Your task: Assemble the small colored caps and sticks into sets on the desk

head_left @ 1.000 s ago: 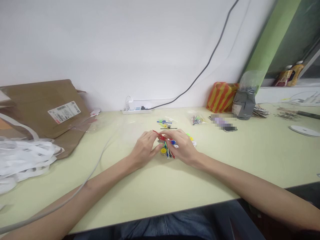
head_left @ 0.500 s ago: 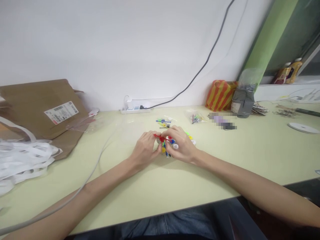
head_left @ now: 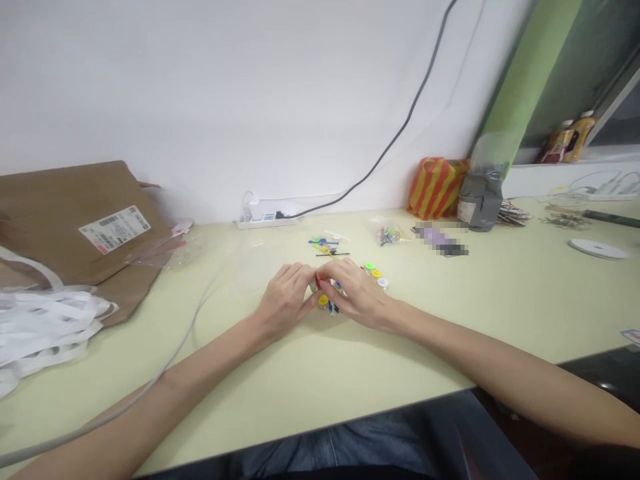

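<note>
My left hand (head_left: 287,293) and my right hand (head_left: 354,288) meet above the table, fingertips almost touching. Between them is a small red plastic piece (head_left: 319,283), mostly covered by the fingers. The right thumb and fingers are pinched on it. In my left fingertips sits a small clear round piece (head_left: 313,285), pressed against the red one; its exact kind is hidden. Just below lie a yellow-capped small piece (head_left: 323,300) and blue plastic bits (head_left: 332,307). Beyond the right hand stand small clear pieces with a green cap (head_left: 369,267), a yellow cap (head_left: 377,274) and a white cap (head_left: 383,283).
Coloured plastic parts (head_left: 325,243) lie behind the hands, with a clear bag of small parts (head_left: 387,233) farther right. A power strip (head_left: 265,219) rests against the wall. Cardboard (head_left: 75,227) and white strips (head_left: 50,320) are at left; a grey cable (head_left: 185,347) crosses my left forearm.
The red piece, earlier showing a long pointed end and a stem, is now mostly covered as my right fingers have closed over it. The whole view has shifted slightly.
</note>
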Motion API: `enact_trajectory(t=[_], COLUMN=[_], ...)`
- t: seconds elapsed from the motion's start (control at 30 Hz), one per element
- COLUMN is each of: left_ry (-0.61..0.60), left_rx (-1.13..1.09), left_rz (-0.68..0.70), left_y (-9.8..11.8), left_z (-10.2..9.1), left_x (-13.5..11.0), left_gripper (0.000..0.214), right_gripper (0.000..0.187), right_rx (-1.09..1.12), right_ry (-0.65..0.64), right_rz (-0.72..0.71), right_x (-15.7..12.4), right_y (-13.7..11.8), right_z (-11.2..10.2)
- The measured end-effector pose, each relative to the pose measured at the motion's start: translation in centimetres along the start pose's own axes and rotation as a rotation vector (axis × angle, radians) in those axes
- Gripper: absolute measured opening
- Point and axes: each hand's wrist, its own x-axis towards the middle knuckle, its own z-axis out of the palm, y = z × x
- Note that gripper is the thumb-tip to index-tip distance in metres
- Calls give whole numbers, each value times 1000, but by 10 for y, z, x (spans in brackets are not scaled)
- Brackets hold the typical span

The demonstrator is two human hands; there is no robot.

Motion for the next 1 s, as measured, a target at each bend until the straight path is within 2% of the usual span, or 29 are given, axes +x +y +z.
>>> enact_trajectory(t=[0.17, 0.53, 0.73, 1.0], left_ry=[-64, -47, -37, -20], left_rx=[21, -49, -76, -113], left_rz=[74, 131, 144, 37], left_y=[0, 1, 1, 7], left_z=[1, 1, 1, 4], left_x=[1, 3, 3, 3], left_gripper=[5, 11, 15, 11], right_gripper=[16, 15, 11, 11], right_rx=[47, 79, 34, 43], right_ry=[-91, -180, -266, -259], right_rz=[38, 53, 113, 176], right_x=[0, -1, -3, -1], right_y=[-2, -6, -7, -9], right_z=[-3, -6, -7, -8])
